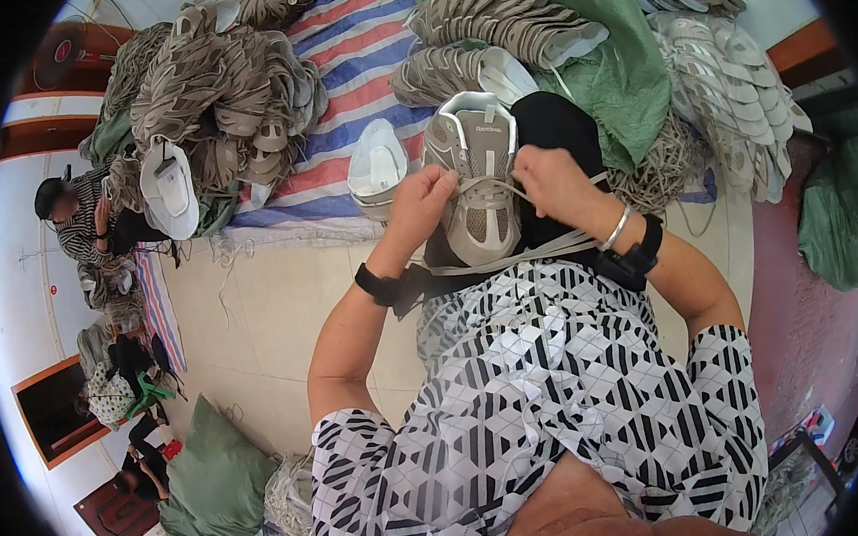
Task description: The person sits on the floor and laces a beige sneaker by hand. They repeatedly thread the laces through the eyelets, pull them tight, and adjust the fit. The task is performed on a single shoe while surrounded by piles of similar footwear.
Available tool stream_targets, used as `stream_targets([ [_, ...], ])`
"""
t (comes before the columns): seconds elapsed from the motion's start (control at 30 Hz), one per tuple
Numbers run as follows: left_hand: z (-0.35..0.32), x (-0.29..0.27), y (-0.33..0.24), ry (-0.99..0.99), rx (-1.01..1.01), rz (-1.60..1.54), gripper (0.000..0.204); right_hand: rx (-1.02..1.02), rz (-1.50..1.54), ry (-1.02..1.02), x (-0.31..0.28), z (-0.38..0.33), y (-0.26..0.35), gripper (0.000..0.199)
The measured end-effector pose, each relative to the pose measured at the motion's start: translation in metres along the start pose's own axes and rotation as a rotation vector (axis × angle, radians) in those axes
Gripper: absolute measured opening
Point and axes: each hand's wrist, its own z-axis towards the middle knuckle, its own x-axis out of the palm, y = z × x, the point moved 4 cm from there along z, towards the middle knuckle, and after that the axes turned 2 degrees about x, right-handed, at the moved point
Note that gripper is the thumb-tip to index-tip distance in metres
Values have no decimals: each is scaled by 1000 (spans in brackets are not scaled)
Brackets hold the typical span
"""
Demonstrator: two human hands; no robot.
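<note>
A beige and grey shoe upper (480,181) rests on my lap, toe toward me, tongue pointing away. A pale shoelace (507,254) runs through its eyelets and trails across my lap. My left hand (423,202) pinches the lace at the left row of eyelets. My right hand (554,184) grips the lace at the right side, next to the upper. Both wrists carry black bands, and the right also has a silver bangle.
A white insole-like piece (377,166) lies just left of the shoe. Heaps of beige uppers (216,84) sit on a striped sheet (357,56); more uppers (722,83) and green sacks (623,69) lie right. Another person (77,221) sits far left.
</note>
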Motion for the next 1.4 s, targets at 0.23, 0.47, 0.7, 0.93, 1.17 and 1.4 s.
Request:
stream_targets([
  [0.23,-2,7,-17,-221,18,194,25,-530,-564,-355,11,-14,2,10],
  [0.47,-3,13,-42,-287,379,630,18,55,8,68,-7,4,0,14],
  [0.7,10,-10,-95,-17,768,809,33,-566,-676,-50,-23,-2,28,34],
  [0.93,33,-2,-108,476,906,1282,33,-791,-607,74,-25,22,13,24],
  [1.17,42,10,-103,513,833,1257,17,-857,-656,20,-21,26,4,13],
  [1.4,66,-1,-117,40,596,610,17,-814,-653,-13,-31,9,4,9],
])
